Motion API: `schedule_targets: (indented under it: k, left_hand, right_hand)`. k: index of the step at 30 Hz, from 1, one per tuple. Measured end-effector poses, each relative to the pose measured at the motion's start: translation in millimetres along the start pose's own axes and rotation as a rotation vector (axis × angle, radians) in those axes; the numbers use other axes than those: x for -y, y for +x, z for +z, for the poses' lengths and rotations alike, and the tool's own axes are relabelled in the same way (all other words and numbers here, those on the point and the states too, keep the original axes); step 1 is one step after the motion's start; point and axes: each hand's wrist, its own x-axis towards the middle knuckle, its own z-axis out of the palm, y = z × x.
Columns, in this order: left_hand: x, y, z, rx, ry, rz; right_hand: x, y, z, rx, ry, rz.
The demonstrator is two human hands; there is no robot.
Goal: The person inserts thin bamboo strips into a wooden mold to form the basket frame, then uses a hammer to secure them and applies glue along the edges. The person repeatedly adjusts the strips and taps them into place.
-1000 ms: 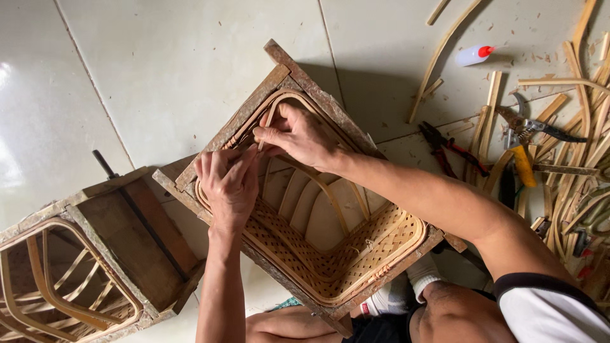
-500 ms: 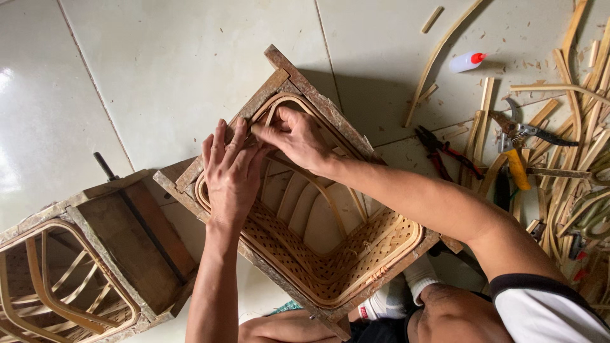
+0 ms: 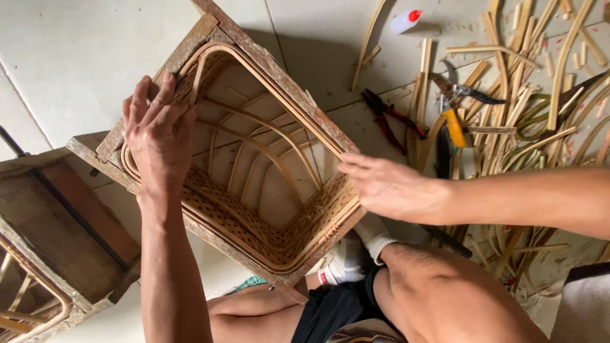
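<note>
Both hands rest flat and unclenched on a rattan basket [image 3: 254,190] in its wooden frame [image 3: 279,76] on the near floor: left hand [image 3: 159,136] at the left rim, right hand [image 3: 387,187] at the right.

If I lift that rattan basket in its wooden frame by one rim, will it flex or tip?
The rattan basket probably holds its shape: bent canes and a wooden frame brace it. It looks light for its size, being open weave. It already sits tilted between the left hand and right hand, so one-sided lifting may swing it.
</note>
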Motion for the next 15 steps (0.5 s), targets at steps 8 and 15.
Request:
schedule_targets:
  k: [8, 15]
  left_hand:
    - [-15.5, -20.5, -4.9, -0.021, -0.033, -0.047]
    - [-6.6, -27.7, 2.9, -0.044, 0.004, -0.024]
  right_hand:
    - [-13.1, 37.7, 4.3, 0.45, 0.182, -0.199]
    - [-25.9, 32.3, 22.1, 0.379, 0.236, -0.209]
